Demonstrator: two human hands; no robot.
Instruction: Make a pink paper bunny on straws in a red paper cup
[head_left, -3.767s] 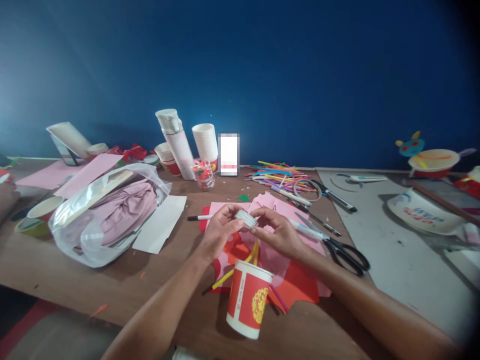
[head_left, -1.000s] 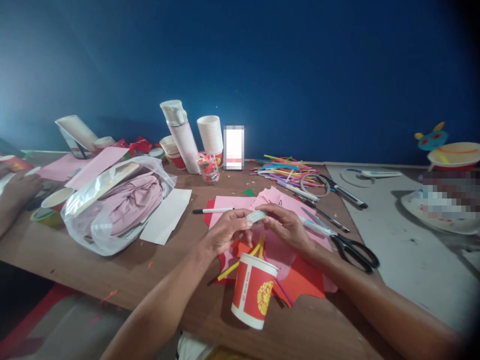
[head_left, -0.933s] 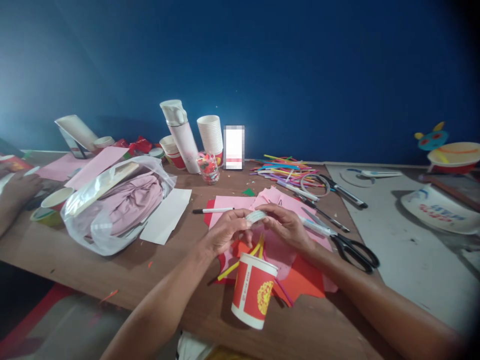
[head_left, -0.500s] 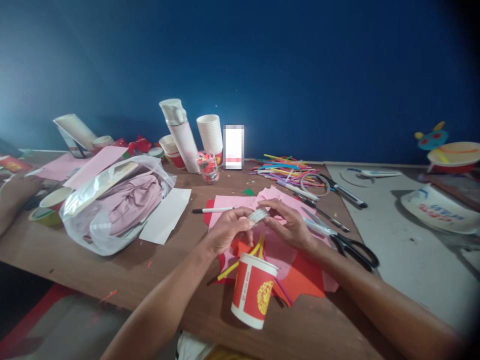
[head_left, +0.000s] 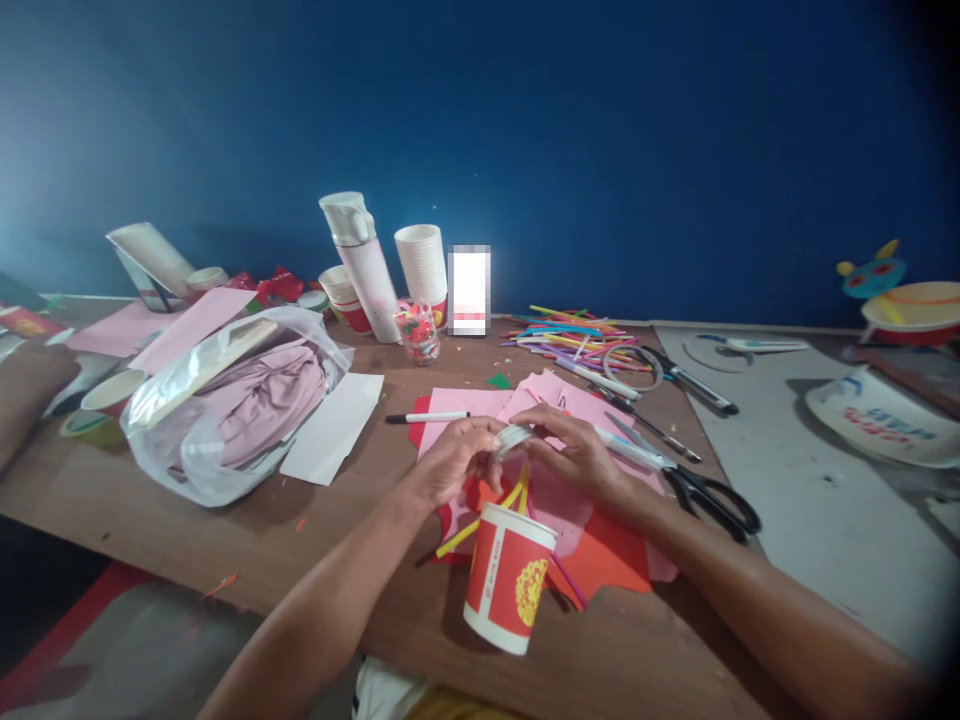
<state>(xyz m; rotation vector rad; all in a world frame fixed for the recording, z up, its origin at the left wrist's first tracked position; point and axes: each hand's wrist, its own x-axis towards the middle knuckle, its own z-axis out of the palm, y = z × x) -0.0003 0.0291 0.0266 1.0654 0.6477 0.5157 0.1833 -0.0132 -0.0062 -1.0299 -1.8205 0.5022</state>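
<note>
Above the pink and red paper, my left hand (head_left: 460, 462) pinches a small pale, faintly striped piece (head_left: 512, 439) between thumb and fingers; I cannot make out what it is. The fingertips of my right hand (head_left: 574, 450) close on its other side. Just below the hands stands a red-and-white paper cup (head_left: 511, 580) with a yellow emblem. Yellow strips (head_left: 517, 492) show behind its rim. Pink paper (head_left: 559, 500) and orange-red paper (head_left: 615, 552) lie under the hands. To the right are black-handled scissors (head_left: 709, 500), and a white marker (head_left: 431, 417) is at the left.
A clear bag of pink cloth (head_left: 247, 410) and white paper (head_left: 334, 425) are at left. A bottle (head_left: 367, 275), stacked cups (head_left: 420, 262) and colourful sticks (head_left: 577, 335) stand or lie along the wall. Another person's hand (head_left: 37, 385) is at far left.
My right-hand fingers have drawn in closer around the pale piece. The view has shifted slightly; the cup and papers stay in place.
</note>
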